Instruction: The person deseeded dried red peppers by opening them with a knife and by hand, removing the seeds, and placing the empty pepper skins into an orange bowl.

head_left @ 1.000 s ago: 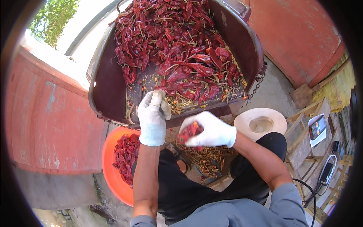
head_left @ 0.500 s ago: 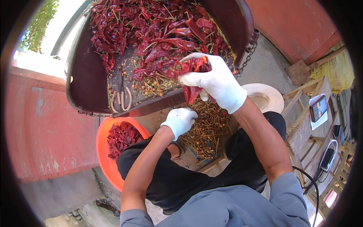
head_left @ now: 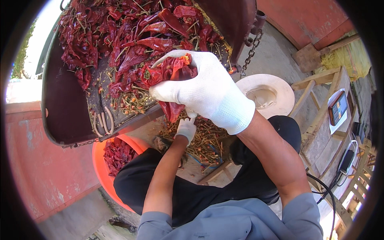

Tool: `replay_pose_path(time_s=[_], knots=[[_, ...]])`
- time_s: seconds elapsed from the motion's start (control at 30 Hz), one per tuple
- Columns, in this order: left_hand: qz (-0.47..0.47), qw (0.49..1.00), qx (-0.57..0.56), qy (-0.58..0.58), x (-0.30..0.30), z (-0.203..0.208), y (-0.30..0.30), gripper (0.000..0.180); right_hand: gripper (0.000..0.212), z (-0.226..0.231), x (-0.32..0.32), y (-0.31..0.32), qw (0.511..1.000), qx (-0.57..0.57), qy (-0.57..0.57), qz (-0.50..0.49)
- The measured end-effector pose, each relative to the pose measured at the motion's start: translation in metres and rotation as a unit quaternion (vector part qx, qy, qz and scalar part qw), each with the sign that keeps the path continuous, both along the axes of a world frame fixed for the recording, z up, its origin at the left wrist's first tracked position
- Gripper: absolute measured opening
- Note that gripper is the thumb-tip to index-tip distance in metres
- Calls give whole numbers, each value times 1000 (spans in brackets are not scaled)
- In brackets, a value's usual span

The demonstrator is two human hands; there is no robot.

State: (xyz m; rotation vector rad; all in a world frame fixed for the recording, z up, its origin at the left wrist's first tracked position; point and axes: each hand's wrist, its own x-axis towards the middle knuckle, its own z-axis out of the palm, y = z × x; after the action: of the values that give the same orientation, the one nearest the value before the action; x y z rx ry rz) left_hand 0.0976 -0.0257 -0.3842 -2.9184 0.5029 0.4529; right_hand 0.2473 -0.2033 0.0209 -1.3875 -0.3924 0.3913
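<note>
1. Peppers (head_left: 132,44) lie in the cart (head_left: 64,110) ahead.
2. A basin (head_left: 99,166) with more peppers (head_left: 118,155) stands left of the stem heap (head_left: 206,142).
3. A hat (head_left: 283,96) lies right of the heap.
4. Farther right, a keypad device (head_left: 338,108) rests above a rack (head_left: 317,116).

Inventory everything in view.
Cart bed: one, maroon, upper left
Bed chillies: many, red, cart bed
Held chillies: several, red, centre
Basin: one, orange, left
Basin chillies: many, red, basin
Chains: two, dark, cart bed
Stems: many, tan, ground
Hat: one, cream, right
Keypad device: one, dark, right
Wooden frames: count unclear, brown, right
Bundle: one, yellow, upper right
Panels: at least two, red, both sides
Cables: count unclear, black, right
Legs: two, black trousers, below
Left hand: one, white-gloved, near stems
Right hand: one, white-gloved, holding chillies
</note>
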Motion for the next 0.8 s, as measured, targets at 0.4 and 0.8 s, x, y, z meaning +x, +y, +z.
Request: replay_pose_path(time_s=[0.4, 0.8], knots=[[100, 984, -129, 76, 24, 114, -21, 19, 34, 7, 2, -8, 997, -15, 51, 52], [357, 659, -641, 165, 38, 392, -17, 41, 27, 25, 2, -26, 995, 4, 36, 93]])
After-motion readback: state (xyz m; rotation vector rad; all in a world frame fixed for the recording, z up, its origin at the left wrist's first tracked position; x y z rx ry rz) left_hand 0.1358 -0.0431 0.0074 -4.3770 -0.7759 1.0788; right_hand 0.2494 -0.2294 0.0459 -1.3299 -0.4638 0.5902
